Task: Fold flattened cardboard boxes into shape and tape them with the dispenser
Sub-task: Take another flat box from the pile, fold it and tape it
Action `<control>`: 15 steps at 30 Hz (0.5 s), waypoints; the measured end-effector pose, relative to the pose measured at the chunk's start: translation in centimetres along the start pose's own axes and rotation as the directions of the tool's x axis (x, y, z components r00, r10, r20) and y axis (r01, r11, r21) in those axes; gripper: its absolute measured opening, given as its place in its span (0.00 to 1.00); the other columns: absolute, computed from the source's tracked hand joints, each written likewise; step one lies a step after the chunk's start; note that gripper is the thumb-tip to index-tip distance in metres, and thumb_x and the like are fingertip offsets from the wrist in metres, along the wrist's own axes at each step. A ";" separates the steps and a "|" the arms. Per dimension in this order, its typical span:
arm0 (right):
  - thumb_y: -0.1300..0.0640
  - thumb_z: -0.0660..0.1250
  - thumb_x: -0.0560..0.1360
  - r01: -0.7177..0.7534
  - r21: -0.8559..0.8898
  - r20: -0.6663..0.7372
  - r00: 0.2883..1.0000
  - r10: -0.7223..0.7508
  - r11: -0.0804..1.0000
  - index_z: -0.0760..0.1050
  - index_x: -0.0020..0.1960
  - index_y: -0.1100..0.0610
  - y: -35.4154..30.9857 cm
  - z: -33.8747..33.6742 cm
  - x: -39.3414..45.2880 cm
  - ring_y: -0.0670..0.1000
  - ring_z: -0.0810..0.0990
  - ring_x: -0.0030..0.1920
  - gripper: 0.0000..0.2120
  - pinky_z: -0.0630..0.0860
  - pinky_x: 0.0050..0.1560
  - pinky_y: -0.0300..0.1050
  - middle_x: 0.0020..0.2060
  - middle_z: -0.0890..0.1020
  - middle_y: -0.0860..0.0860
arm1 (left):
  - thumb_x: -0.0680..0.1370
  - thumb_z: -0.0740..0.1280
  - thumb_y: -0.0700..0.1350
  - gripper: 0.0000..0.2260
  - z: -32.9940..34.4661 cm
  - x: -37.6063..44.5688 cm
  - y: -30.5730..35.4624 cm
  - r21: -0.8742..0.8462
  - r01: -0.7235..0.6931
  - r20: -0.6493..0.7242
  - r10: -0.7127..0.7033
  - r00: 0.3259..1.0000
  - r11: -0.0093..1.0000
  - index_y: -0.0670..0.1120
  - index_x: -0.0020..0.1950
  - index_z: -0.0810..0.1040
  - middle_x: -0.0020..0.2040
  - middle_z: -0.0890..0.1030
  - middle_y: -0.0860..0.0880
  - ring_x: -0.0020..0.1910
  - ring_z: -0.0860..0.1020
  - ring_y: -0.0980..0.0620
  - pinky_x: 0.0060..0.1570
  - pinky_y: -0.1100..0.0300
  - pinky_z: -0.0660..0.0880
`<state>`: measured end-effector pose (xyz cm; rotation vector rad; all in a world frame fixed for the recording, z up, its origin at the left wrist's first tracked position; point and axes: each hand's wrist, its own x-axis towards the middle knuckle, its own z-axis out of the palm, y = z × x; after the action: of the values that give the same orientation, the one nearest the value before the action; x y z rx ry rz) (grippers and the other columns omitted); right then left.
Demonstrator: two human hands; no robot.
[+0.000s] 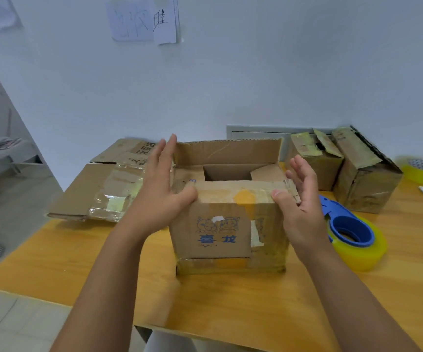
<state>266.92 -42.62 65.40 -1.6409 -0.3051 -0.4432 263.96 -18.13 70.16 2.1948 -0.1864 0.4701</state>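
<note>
While both hands frame it, I see the cardboard box [228,224] standing upright near the middle of the wooden table [243,301], its top open. It is worn brown card, patched with shiny clear tape and yellowish strips, with a blue cartoon print and two blue characters on the near face. Its far flap stands up, the near flap is folded inward, and a side flap leans into the dark opening.

My left hand [162,189] lies against the box's left upper edge, fingers straight and pointing away from me, thumb pressing on the near flap. My right hand [299,199] meets the right upper corner with fingers loosely extended and thumb on the near flap; neither hand is curled round anything.

Just right of the box lies the tape dispenser [350,232], blue with a yellowish roll. A flattened box [104,189] lies to the left, two taped boxes [345,171] stand at the far right, and another tape roll [421,170] sits beyond them.

The left hand hides the box's left flap, the right hand covers part of the dispenser, and the small print on the flattened box is unreadable.
</note>
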 end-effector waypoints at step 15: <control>0.52 0.57 0.75 0.197 -0.337 0.235 0.965 -0.121 0.921 0.74 0.70 0.51 -1.0 -0.9 1.4 0.39 0.62 0.74 0.24 0.60 0.74 0.42 0.67 0.73 0.39 | 0.71 0.60 0.65 0.25 2.8 -1.5 -1.7 0.014 0.039 -0.282 -0.034 0.959 0.999 0.55 0.62 0.81 0.59 0.66 0.65 0.62 0.67 0.70 0.66 0.56 0.70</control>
<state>267.62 -43.50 67.05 -2.0356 -0.5453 -0.4685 263.87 -19.32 66.74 2.1179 0.0135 0.7592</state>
